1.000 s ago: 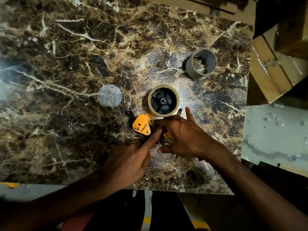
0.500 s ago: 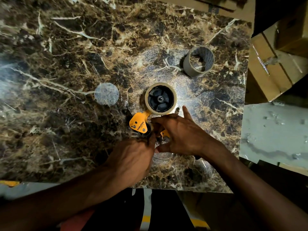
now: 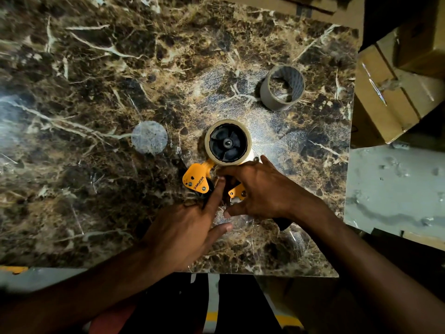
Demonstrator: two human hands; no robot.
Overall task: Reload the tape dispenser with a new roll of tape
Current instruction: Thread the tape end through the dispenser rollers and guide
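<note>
Tape dispenser, yellow and black, is seen lying on its side near the middle of the marble table, a bit toward the near edge. A new roll of tape is set on the black wheel of the dispenser, at its far end. The yellow plate with letters on it is turned up and sits to the left.

The dispenser is touched by both hands. The right hand is laid over the near part of the dispenser, with its fingers spread and its fingertips at the spot just below the roll. A thin strip of clear tape may be pinched there, but this cannot be told for sure. The left hand is placed just near and left of the dispenser. Its pointing finger is stretched out and pressed against the dark part between the two yellow pieces, while its other fingers are kept loose and apart. Nothing is gripped by it.

An empty cardboard core is stood on its end well apart from the dispenser, far and to the right. A pale round mark is seen on the table to the left of the roll. Cardboard boxes are piled past the right edge of the table.
</note>
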